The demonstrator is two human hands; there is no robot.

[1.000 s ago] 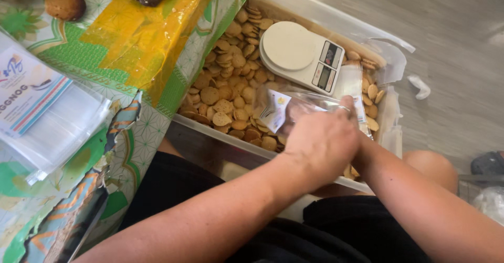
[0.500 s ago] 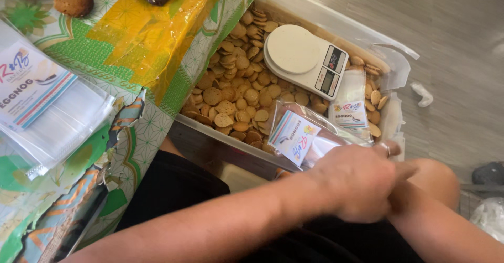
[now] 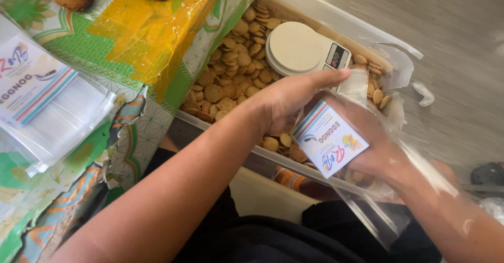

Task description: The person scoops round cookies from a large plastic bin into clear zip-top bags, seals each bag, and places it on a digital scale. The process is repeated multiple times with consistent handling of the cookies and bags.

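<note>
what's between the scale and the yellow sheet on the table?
Head view: loose round biscuits in the clear tub fill the stretch from the white scale to the tub's table-side wall; past it lies the yellow sheet.

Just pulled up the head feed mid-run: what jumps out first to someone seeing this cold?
First, the two hands at centre: the left hand and the right hand hold up a clear plastic bag with a white label. Right behind them, a clear bin is heaped with small round cookies, and a white kitchen scale sits on top of them. At far left, a stack of empty labelled bags lies on the patterned tablecloth.
</note>
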